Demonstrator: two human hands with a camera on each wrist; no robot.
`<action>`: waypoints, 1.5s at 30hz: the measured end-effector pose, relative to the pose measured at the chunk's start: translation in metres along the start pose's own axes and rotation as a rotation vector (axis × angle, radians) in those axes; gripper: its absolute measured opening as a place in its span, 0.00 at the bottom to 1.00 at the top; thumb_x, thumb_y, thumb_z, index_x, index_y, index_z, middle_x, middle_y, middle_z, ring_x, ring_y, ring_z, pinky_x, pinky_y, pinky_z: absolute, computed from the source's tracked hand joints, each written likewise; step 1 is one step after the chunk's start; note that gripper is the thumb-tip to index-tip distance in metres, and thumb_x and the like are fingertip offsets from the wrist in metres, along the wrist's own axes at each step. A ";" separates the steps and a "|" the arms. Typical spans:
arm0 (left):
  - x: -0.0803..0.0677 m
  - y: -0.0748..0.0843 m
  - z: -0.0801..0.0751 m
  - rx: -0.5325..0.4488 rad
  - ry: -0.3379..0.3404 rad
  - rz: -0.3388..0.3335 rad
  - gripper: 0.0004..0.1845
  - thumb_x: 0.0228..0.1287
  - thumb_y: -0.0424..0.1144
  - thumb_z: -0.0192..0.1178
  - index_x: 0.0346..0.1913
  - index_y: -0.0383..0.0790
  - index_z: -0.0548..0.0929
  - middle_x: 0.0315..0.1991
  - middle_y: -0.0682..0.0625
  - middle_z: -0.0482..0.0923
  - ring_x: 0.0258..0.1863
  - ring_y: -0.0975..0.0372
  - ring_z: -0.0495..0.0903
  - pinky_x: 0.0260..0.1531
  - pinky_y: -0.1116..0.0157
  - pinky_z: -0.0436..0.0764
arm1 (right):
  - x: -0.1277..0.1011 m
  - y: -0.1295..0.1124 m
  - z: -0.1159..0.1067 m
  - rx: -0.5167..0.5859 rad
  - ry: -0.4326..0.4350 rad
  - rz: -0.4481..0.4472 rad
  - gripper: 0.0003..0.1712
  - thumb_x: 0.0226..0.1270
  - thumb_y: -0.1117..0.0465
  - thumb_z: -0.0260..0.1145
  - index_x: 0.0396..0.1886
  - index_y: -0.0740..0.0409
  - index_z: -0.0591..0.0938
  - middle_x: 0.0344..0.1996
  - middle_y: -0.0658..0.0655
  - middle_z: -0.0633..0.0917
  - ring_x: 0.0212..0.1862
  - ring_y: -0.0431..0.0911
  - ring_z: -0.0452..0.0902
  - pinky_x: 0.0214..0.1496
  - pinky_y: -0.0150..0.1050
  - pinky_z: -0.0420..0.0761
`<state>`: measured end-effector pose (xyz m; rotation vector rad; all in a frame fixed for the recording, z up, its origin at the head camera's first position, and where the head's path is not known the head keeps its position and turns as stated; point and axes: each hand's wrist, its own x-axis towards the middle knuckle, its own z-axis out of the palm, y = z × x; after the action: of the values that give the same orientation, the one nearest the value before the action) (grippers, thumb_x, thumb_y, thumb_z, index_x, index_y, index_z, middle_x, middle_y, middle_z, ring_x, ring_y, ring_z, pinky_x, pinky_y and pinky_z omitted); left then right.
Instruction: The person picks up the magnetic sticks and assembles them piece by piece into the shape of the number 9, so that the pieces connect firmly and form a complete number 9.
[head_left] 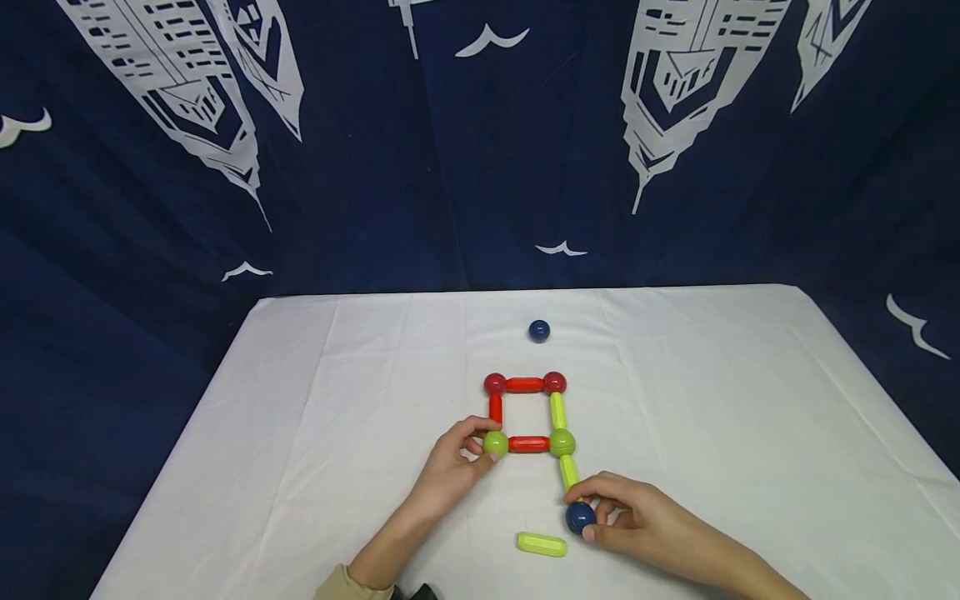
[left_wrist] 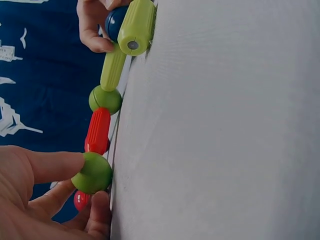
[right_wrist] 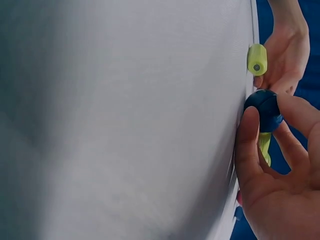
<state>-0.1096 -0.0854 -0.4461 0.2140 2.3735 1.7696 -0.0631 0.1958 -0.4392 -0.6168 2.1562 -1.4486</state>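
Observation:
A square of magnetic rods and balls lies on the white table: two red balls (head_left: 555,382) at the far corners, two green balls (head_left: 562,442) at the near ones, joined by red rods (head_left: 528,444) and a yellow-green rod (head_left: 557,411). My left hand (head_left: 453,467) pinches the near-left green ball (left_wrist: 95,172) between thumb and fingers. From the near-right green ball a second yellow-green rod (head_left: 569,472) runs toward me, with a blue ball (head_left: 580,517) at its near end. My right hand (head_left: 645,521) pinches that blue ball (right_wrist: 264,110).
A loose yellow-green rod (head_left: 542,545) lies left of my right hand, near the front. Beyond the square sits another blue ball (head_left: 539,331). A white cloth covers the table (head_left: 360,400), and a dark blue printed curtain (head_left: 450,167) hangs behind it.

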 end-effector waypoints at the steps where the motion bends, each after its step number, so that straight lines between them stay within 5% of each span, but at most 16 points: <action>1: -0.001 0.001 0.000 0.008 0.005 -0.006 0.19 0.60 0.27 0.65 0.54 0.41 0.81 0.45 0.47 0.74 0.37 0.58 0.70 0.27 0.72 0.69 | 0.000 0.001 0.000 0.001 -0.002 -0.013 0.19 0.66 0.56 0.69 0.56 0.50 0.80 0.44 0.52 0.80 0.38 0.44 0.77 0.37 0.33 0.80; 9: -0.025 0.020 0.006 0.097 0.110 -0.038 0.18 0.59 0.29 0.66 0.51 0.45 0.79 0.49 0.46 0.68 0.41 0.56 0.66 0.31 0.68 0.70 | 0.000 0.002 0.005 -0.060 0.030 -0.059 0.18 0.65 0.54 0.70 0.54 0.48 0.80 0.39 0.49 0.80 0.35 0.42 0.76 0.33 0.34 0.79; 17: -0.047 0.014 0.014 0.112 -0.202 0.006 0.15 0.53 0.34 0.74 0.43 0.49 0.83 0.37 0.54 0.75 0.32 0.63 0.70 0.31 0.71 0.70 | 0.002 0.000 0.006 -0.078 0.049 -0.058 0.17 0.65 0.53 0.69 0.53 0.47 0.80 0.39 0.48 0.80 0.35 0.41 0.76 0.32 0.34 0.78; 23: -0.048 0.010 0.021 0.249 -0.308 -0.013 0.18 0.47 0.35 0.78 0.42 0.50 0.86 0.33 0.62 0.73 0.29 0.69 0.69 0.28 0.72 0.70 | 0.003 0.000 0.009 -0.094 0.063 -0.079 0.17 0.65 0.52 0.70 0.52 0.47 0.80 0.38 0.48 0.80 0.33 0.40 0.76 0.31 0.33 0.77; 29: -0.047 0.012 0.023 0.341 -0.314 0.019 0.10 0.51 0.32 0.75 0.35 0.49 0.86 0.31 0.64 0.71 0.29 0.70 0.69 0.29 0.72 0.71 | 0.004 0.000 0.009 -0.105 0.069 -0.065 0.17 0.64 0.51 0.70 0.52 0.46 0.81 0.38 0.47 0.80 0.32 0.40 0.75 0.30 0.33 0.76; 45: -0.043 0.014 0.023 0.261 -0.254 -0.030 0.11 0.55 0.28 0.71 0.36 0.46 0.82 0.29 0.60 0.72 0.24 0.68 0.69 0.24 0.71 0.70 | 0.004 -0.004 0.015 -0.151 0.095 -0.062 0.17 0.64 0.50 0.70 0.51 0.45 0.80 0.37 0.45 0.79 0.32 0.38 0.74 0.30 0.32 0.76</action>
<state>-0.0625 -0.0694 -0.4368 0.4086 2.3971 1.3251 -0.0567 0.1813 -0.4406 -0.6866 2.3560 -1.3805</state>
